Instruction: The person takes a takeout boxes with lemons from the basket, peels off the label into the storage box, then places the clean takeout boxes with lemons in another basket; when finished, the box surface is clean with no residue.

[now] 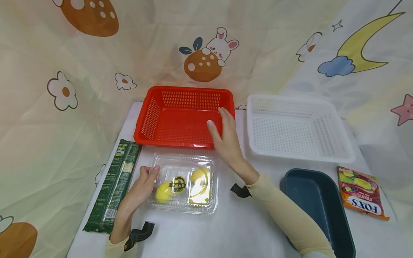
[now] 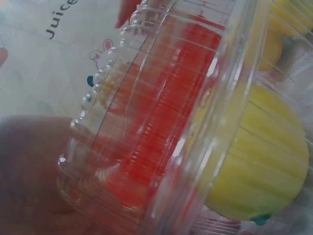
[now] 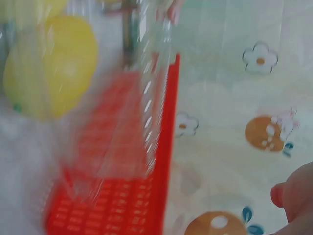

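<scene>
A clear plastic clamshell box (image 1: 180,208) lies closed on the table, with yellow fruits (image 1: 164,192) inside and a round dark label (image 1: 177,184) on its lid. My left hand (image 1: 142,188) grips the box's left edge, thumb on top. In the left wrist view the box wall (image 2: 127,98) and one yellow fruit (image 2: 264,156) loom close. My right hand (image 1: 227,141), fingers extended and holding nothing, hovers over the front right corner of the red basket (image 1: 184,143). The right wrist view shows the box blurred, with only a little of that hand (image 3: 301,196) at the edge.
A white basket (image 1: 300,156) stands at the back right. In front of it is a dark blue tub (image 1: 317,200), partly under my right forearm. An orange-red FOX'S Fruits bag (image 1: 362,191) lies at the far right. Left of the box lies a long green packet (image 1: 114,186).
</scene>
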Tool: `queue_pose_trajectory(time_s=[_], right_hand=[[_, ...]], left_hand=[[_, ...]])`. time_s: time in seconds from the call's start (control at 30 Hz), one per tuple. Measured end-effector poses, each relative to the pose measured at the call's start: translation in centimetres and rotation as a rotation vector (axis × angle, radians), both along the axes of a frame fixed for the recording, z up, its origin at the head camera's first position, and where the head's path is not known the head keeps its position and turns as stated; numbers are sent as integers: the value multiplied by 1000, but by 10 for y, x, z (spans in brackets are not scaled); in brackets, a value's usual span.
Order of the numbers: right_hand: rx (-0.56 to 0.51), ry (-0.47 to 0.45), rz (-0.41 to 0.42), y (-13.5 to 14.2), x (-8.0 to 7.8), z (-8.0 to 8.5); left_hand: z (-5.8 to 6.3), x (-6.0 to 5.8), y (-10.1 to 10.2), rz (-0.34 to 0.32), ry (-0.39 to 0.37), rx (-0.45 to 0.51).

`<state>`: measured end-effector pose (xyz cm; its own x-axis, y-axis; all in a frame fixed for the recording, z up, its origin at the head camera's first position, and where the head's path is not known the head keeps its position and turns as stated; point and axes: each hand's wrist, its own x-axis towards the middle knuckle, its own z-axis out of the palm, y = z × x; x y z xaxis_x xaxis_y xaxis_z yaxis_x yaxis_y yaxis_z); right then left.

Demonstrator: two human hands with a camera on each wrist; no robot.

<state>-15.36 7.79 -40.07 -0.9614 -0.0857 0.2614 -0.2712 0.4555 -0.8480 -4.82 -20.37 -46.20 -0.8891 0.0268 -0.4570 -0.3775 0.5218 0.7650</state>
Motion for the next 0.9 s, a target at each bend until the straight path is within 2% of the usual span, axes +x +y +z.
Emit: queue_pose_trajectory(time_s=[0.13, 0.5, 0.73, 0.9], right_hand=[[46, 3, 86, -9, 15, 6], [343, -59, 363, -32, 57, 8], [450, -161, 436, -37, 79, 4], [524, -144, 464, -40, 90, -3]], left_hand=[[0, 0, 0, -3, 7, -3], [-1, 0, 0, -4, 4, 2], [-2, 0, 0, 0, -2, -2], [-2, 0, 0, 1, 4, 1]])
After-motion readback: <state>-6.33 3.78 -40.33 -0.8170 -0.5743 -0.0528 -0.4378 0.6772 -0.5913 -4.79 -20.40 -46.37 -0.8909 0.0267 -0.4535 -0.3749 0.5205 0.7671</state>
